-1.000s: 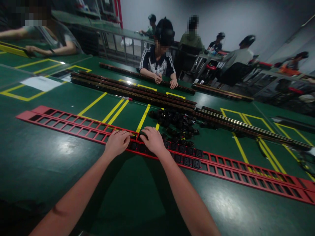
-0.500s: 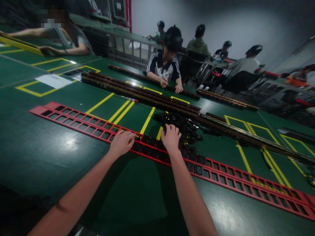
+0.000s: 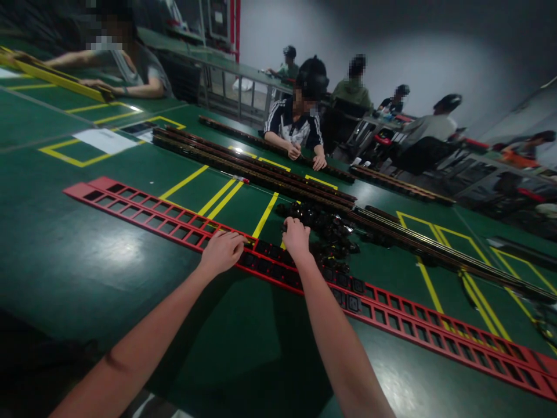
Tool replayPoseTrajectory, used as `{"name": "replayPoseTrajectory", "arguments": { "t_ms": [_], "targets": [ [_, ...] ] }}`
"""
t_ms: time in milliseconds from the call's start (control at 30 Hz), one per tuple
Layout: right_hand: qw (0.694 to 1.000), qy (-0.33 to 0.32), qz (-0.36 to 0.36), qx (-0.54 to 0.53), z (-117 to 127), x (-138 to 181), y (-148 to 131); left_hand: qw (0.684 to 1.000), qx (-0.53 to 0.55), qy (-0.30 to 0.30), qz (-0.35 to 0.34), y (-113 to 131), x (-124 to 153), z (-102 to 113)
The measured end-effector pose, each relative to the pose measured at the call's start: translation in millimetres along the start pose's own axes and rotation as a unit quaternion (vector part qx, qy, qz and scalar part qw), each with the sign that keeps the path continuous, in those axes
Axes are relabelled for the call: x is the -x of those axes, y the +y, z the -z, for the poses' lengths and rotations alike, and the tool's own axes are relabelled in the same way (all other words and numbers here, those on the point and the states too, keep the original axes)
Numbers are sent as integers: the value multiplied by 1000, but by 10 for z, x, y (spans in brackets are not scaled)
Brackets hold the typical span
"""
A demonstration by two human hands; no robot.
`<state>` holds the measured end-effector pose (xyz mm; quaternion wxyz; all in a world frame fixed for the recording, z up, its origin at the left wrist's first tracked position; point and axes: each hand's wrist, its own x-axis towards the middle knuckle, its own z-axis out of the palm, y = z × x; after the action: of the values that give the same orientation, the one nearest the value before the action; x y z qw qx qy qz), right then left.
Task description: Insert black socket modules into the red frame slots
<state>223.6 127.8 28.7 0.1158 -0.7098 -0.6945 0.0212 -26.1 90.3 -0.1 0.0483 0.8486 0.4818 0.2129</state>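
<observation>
While the left hand (image 3: 223, 252) lies bent-fingered on the long red slotted frame (image 3: 79, 190), the right hand (image 3: 297, 238) curls beside heaped glossy black parts (image 3: 335, 226), both holds unclear: seemingly picking, which calls for a precise pinch.

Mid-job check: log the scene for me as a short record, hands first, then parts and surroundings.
Left hand: on the red slotted strips; grip hidden
Right hand: at the left side of the black pile, fingers curled; cannot tell whether it holds a piece
Red slotted strips: two, side by side on the green table
Black inserts: in a middle stretch of both strips; open slots to either side
Dark rails: bundled beyond the strips
Co-worker opposite: both hands at another dark rail
</observation>
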Motion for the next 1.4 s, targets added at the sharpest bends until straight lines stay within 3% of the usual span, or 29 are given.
{"name": "replayPoseTrajectory", "arguments": {
  "t_ms": [67,133,200,300,367,433,667,900,1067,1400],
  "targets": [
    [998,21,5,-51,-14,5,-11,1000,-1,4,8,6,-2,-6],
    [984,51,-1,-171,-24,10,-49,1000,-1,13,22,16,-5,-6],
    [940,54,-22,-335,-41,25,-123,999,6,33,32,23,-3,1],
    [850,11,-41,-524,-85,79,-265,997,20,75,26,25,19,17],
    [808,-13,-39,-588,-119,132,-338,994,34,99,19,35,49,26],
    [789,-26,-39,-613,-145,190,-373,992,53,116,7,67,81,23],
    [820,-34,76,-566,-164,367,-359,988,83,130,-20,219,83,-104],
    [857,-48,122,-499,-136,433,-398,983,98,155,-19,151,75,-159],
    [873,-21,154,-462,-81,457,-406,985,100,141,-18,158,92,-156],
    [861,4,168,-480,-135,441,-410,969,121,217,0,112,82,-219]
  ]
}}
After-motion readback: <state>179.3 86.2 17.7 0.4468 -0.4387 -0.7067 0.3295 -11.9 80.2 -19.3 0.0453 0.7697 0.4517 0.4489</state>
